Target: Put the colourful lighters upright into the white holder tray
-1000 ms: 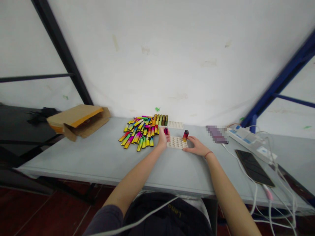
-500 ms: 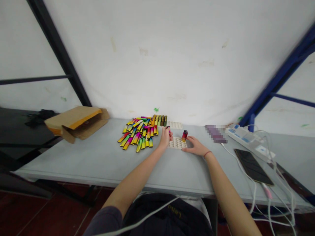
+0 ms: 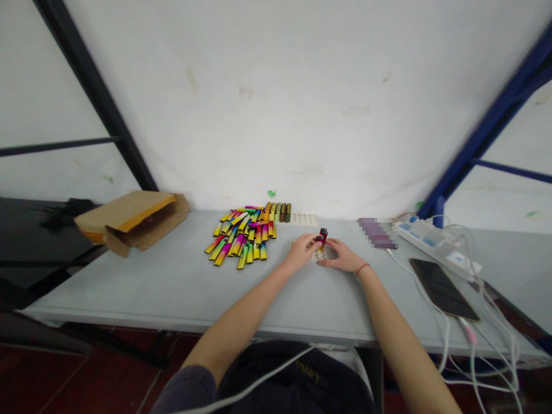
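A small white holed tray lies on the grey table, mostly covered by my hands. My left hand rests over the tray with fingers curled around a small dark-red lighter, its tip near a red lighter standing upright in the tray. My right hand lies flat against the tray's right edge, fingers stretched. A pile of rainbow-coloured lighters lies just left of my left hand.
A second white tray with a row of upright lighters stands by the wall. An open cardboard box lies at far left. A power strip, a dark phone and cables occupy the right side.
My left hand has carried the small lighter from the pile's edge rightward over the tray, up to the standing red lighter. My right hand has stayed at the tray's edge.
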